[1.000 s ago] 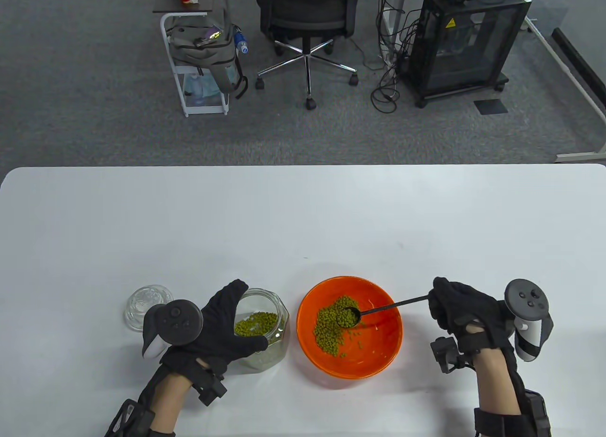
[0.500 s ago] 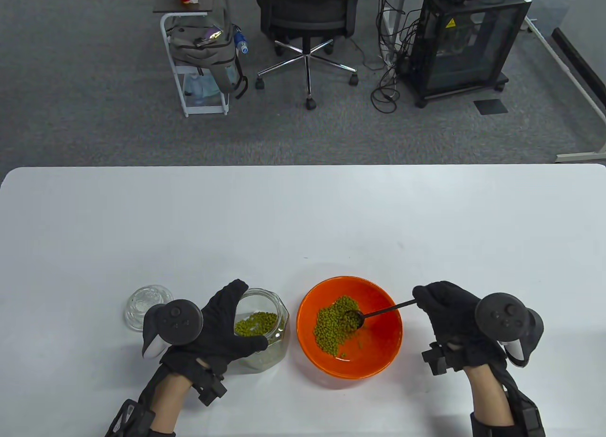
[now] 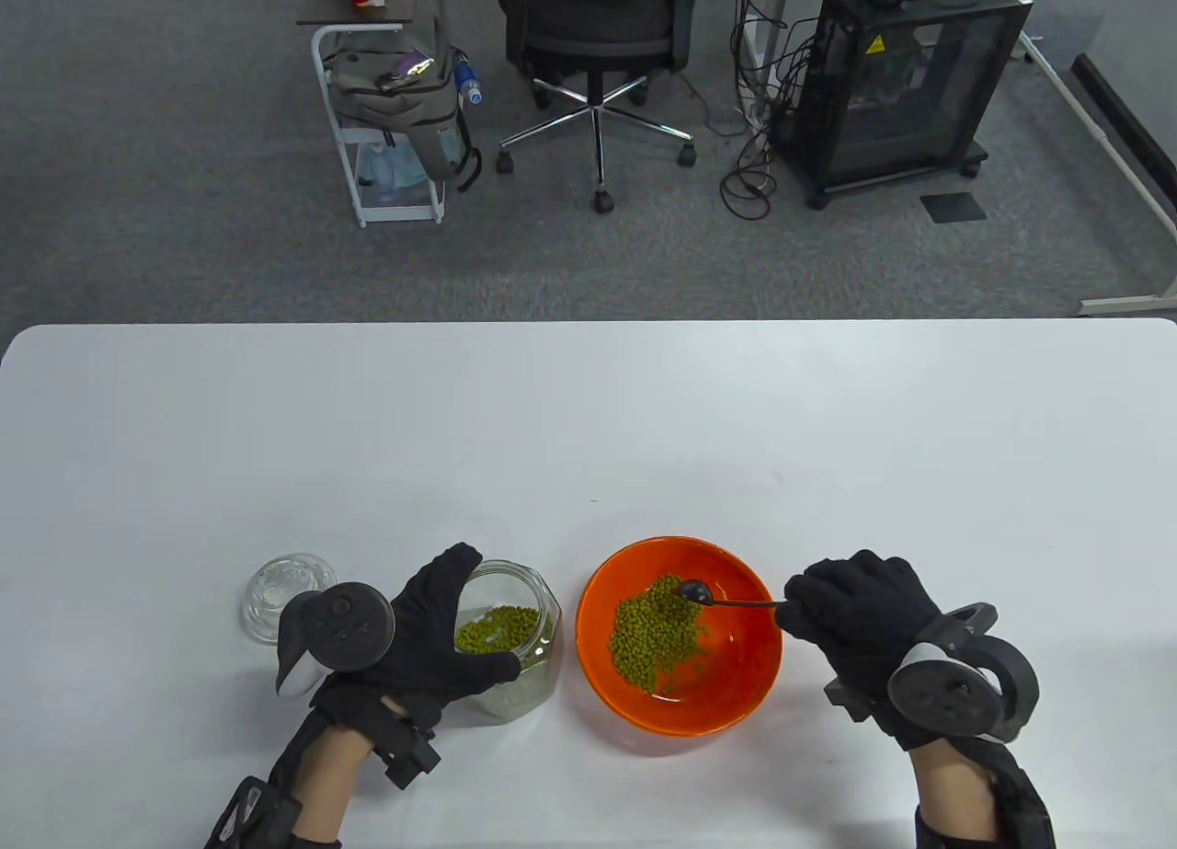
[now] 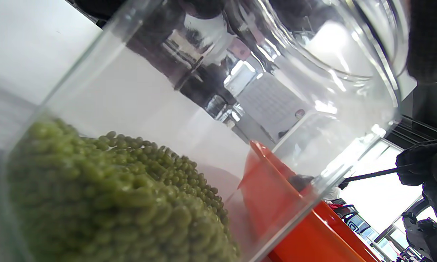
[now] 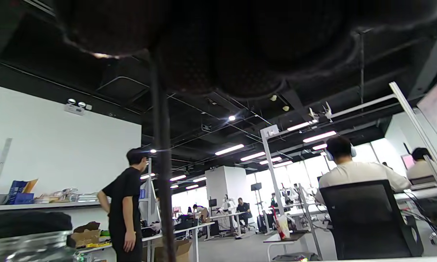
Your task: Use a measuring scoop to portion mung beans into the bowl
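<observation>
Left hand: the left hand (image 3: pixel 418 642) is in the lower left of the table view. Its fingers and thumb are curled round the glass jar (image 3: pixel 510 642), thumb on the near side, fingers over the far rim.
Glass jar: it stands upright on the table (image 3: pixel 588 407), just left of the bowl, with no lid on it. In the left wrist view its clear wall (image 4: pixel 218 109) fills most of the frame.
Mung beans in jar: a low heap of green beans (image 3: pixel 497 628) lies at the bottom of the jar; in the left wrist view it (image 4: pixel 112 196) sits in the lower left.
Lid: a clear glass lid (image 3: pixel 280 596) lies on the table left of the jar, partly hidden behind the tracker of the left hand.
Bowl: the orange bowl (image 3: pixel 736 693) stands in the lower middle of the table view, between the two hands. Its orange rim (image 4: pixel 305 233) shows behind the jar in the left wrist view.
Mung beans in bowl: a pile of beans (image 3: pixel 655 633) lies in the left half of the bowl.
Right hand: the right hand (image 3: pixel 860 624) is at the lower right, beside the right rim of the bowl. It pinches the end of the scoop handle with curled fingers.
Measuring scoop: the black measuring scoop (image 3: pixel 696 592) has its small head over the far part of the bean pile, and its thin handle runs to the right, almost level. Whether beans are in the head cannot be told. In the right wrist view only the dark handle (image 5: pixel 163 189) is seen, going down from the glove.
</observation>
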The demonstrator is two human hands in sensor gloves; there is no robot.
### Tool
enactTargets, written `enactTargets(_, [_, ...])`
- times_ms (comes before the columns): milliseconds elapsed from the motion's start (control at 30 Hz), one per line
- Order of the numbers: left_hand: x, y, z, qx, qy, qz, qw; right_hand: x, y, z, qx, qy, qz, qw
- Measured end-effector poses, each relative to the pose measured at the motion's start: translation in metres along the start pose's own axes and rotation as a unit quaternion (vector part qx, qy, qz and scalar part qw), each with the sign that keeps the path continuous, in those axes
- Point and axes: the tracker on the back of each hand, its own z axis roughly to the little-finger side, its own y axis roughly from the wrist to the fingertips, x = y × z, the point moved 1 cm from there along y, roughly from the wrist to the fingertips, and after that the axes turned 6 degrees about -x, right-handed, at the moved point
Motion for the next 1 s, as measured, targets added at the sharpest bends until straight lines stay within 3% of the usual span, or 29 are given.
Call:
enactTargets(133, [0.0, 0.0, 0.0, -0.001, 0.0, 0.001, 1.0, -0.006, -0.004, 0.009, 0.03, 0.021, 0.062, 0.997])
enactTargets(533, [0.0, 0.0, 0.0, -0.002, -0.001, 0.0, 1.0, -0.006, -0.015, 0.043, 0.168, 0.142, 0.14, 0.965])
enactTargets(800, [0.0, 0.0, 0.0, -0.002, -0.001, 0.0, 1.0, 0.009, -0.024, 0.063, 0.297, 0.291, 0.164, 0.894])
enactTargets(867, [0.0, 0.0, 0.0, -0.002, -0.001, 0.0, 1.0, 0.015, -0.02, 0.063, 0.322, 0.328, 0.161, 0.874])
enactTargets(1000, [0.0, 0.0, 0.0, -0.002, 0.0, 0.0, 1.0, 0.022, -0.003, 0.052, 0.344, 0.372, 0.139, 0.851])
